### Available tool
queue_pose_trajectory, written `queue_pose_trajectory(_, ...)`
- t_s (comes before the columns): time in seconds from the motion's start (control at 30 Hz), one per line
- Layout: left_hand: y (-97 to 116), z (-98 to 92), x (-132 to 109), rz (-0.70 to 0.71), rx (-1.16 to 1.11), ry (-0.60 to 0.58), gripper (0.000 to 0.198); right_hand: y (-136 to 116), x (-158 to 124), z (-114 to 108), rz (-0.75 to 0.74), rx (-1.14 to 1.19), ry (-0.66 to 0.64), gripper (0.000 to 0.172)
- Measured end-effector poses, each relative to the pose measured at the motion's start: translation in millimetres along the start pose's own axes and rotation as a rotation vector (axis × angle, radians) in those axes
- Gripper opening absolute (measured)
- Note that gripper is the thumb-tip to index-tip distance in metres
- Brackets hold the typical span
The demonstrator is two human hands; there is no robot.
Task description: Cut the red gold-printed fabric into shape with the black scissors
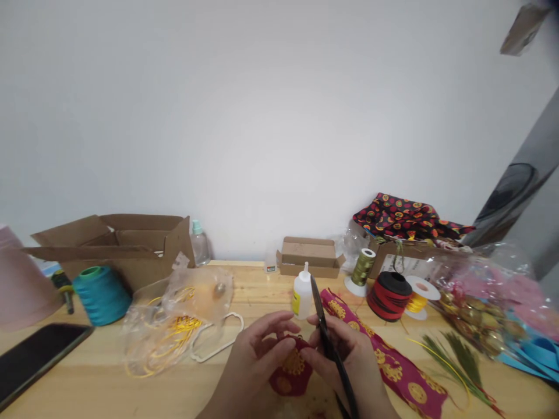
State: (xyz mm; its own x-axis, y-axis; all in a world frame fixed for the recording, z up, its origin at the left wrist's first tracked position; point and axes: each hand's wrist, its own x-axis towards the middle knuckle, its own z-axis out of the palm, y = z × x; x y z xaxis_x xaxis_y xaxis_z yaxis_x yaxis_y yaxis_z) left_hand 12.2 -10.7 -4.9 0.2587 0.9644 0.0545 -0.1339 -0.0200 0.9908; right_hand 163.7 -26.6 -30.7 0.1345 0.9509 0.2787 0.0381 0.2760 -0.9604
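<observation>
Nearer us than the white bottle, our left hand and right hand pinch red cloth between closed fingertips, its bulk toward us; the right also holds black scissors.

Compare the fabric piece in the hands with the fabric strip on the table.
Size: the fabric piece looks small and compact; the fabric strip is clearly longer.
Pose: the fabric piece is held at the fingertips of the left hand and right hand; the fabric strip lies on the table, running diagonally.
Color: the fabric piece looks deeper red, the fabric strip more magenta.
Shared: both carry gold-colored patterns, and fingers partly cover the piece.
</observation>
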Motion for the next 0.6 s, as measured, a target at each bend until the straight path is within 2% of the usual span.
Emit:
queue_pose_trajectory(0.07, 2.0, -1.8, 0.5, 0.145, 0.181, 0.025, 0.011, 2.6, -0.3, 0.5, -0.003, -0.004, -0.037, 0.038)
queue_pose_trajectory(0.17, 6.2, -6.6, 1.5, 0.289, 0.342, 0.083, 0.012, 4.0, -0.2, -0.8, -0.006, -0.026, -0.053, 0.035)
queue_pose_trajectory(0.23, 8.4, -11.7, 4.2, 0.271, 0.375, 0.163, 0.009, 2.6, 0.2, -2.5, -0.032, -0.039, -0.03, 0.034)
queue_pose_trajectory(0.33, 9.3, -20.1, 10.5, 0.131, 0.444, 0.225, 0.016, -1.7, 0.5, -5.2, -0.084, -0.047, -0.004, 0.033)
queue_pose_trajectory(0.43, 7.2, -24.6, 14.0, 0.073, 0.492, 0.167, 0.033, -4.8, 0.3, -6.5, -0.131, -0.05, 0.001, 0.031)
queue_pose_trajectory(0.53, 5.0, -21.4, 10.7, 0.22, 0.451, 0.026, 0.032, -5.5, -0.2, -6.3, -0.166, -0.037, -0.006, 0.032)
queue_pose_trajectory(0.6, 4.4, -15.6, 6.0, 0.268, 0.414, -0.093, 0.029, -7.0, -0.6, -5.9, -0.133, -0.028, -0.022, 0.034)
